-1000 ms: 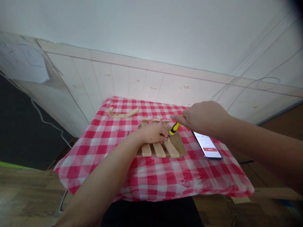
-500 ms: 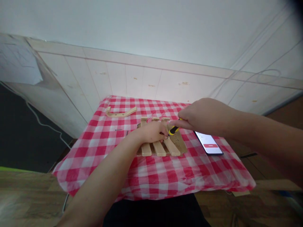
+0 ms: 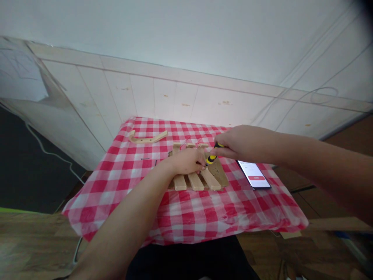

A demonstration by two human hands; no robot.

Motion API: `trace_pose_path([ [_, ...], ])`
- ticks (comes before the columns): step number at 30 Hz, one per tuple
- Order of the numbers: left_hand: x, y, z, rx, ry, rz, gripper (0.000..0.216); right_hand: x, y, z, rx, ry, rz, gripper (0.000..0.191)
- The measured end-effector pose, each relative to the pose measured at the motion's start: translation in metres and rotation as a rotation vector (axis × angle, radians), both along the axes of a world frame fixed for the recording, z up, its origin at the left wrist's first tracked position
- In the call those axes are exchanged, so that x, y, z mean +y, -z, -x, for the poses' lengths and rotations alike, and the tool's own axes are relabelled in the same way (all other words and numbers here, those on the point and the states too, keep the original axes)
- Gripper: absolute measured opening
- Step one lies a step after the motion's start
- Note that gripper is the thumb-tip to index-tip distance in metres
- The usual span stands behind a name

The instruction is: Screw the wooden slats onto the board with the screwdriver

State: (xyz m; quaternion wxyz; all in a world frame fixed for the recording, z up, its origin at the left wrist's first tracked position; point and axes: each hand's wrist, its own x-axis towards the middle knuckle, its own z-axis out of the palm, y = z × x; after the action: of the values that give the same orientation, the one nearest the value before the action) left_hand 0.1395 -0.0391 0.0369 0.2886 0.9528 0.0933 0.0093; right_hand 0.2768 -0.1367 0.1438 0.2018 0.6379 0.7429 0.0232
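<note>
One bench (image 3: 116,175) carries three wooden slats (image 3: 211,179), one curved wooden piece (image 3: 149,140), one brown board (image 3: 220,175), two screws (image 3: 145,158) and one phone (image 3: 253,175). There are two hands (image 3: 189,161) and one screwdriver (image 3: 211,158).

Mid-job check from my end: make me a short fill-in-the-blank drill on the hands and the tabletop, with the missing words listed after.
1. The right hand grips a yellow-and-black ____.
2. The left hand reaches over wooden slats numbering ____.
3. The curved wooden piece lies near the far ____ corner of the checked tablecloth.
4. The phone lies to the ____ of the slats.

Missing words: screwdriver; three; left; right.
</note>
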Motion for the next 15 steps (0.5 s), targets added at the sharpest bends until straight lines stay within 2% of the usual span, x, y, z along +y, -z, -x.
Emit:
trace_pose_path([
  [2, 0.001, 0.001, 0.000, -0.001, -0.002, 0.008, 0.020, 0.006, 0.002, 0.000, -0.165, 0.035, -0.043, 0.053],
  [4, 0.001, 0.002, -0.001, 0.012, -0.016, 0.018, 0.020, 0.007, 0.004, -0.001, -0.190, 0.063, -0.086, 0.051],
  [6, 0.001, 0.001, -0.001, 0.024, -0.025, 0.013, 0.021, 0.003, 0.004, 0.000, -0.056, 0.077, -0.078, 0.046],
  [8, 0.000, 0.000, 0.000, 0.023, -0.022, 0.001, 0.022, -0.004, 0.002, 0.001, 0.149, 0.048, -0.001, 0.040],
  [10, 0.000, -0.001, 0.000, 0.016, -0.015, -0.005, 0.022, -0.009, -0.002, 0.003, 0.265, -0.017, 0.090, 0.034],
  [12, 0.000, -0.001, 0.000, 0.011, -0.016, -0.007, 0.021, -0.009, -0.004, 0.005, 0.165, -0.014, 0.105, 0.040],
  [15, 0.000, 0.000, 0.000, 0.021, -0.025, -0.013, 0.018, 0.000, 0.002, 0.010, -0.018, 0.098, -0.072, 0.063],
])
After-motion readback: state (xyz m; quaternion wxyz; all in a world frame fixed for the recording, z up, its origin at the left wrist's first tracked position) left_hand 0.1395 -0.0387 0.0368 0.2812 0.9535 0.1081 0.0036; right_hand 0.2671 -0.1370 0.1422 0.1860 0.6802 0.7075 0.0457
